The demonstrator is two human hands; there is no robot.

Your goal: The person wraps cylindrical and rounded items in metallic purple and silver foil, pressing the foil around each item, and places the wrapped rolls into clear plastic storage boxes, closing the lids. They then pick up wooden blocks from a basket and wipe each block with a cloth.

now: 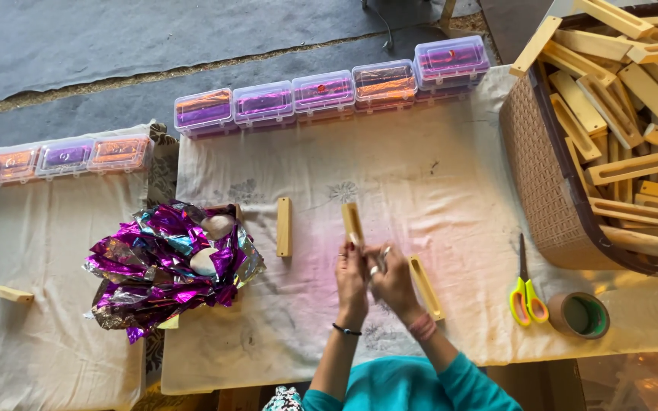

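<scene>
Overhead view of my work table, covered w/ a pale cloth (436,175). Both my hands are together near the middle, just in front of me. My left hand (351,275) is closed around the lower end of a small wooden tray piece (352,222), which sticks up away from me, tilted slightly. My right hand (394,280) is curled in tight beside the left, fingers touching something small & pale at the piece's base; can't tell what it is. A ring shows on that hand, a dark band on my left wrist, a pink band on my right.

Just right of my right hand lies another wooden tray piece (426,286), angled, hollow side up. To the left, a third wooden piece (284,227) lies flat & upright to the view, apart from my hands. Further left is a heap of shiny purple foil (165,266) w/ two pale rounded lumps (211,243) in it.

Along the far edge runs a row of clear plastic boxes (321,93) w/ purple & orange foil inside. At right, a brown woven basket (542,190) is piled w/ more wooden pieces. In front of it: scissors (525,293) w/ yellow-green handles & a roll of brown tape (579,314), side by side.
</scene>
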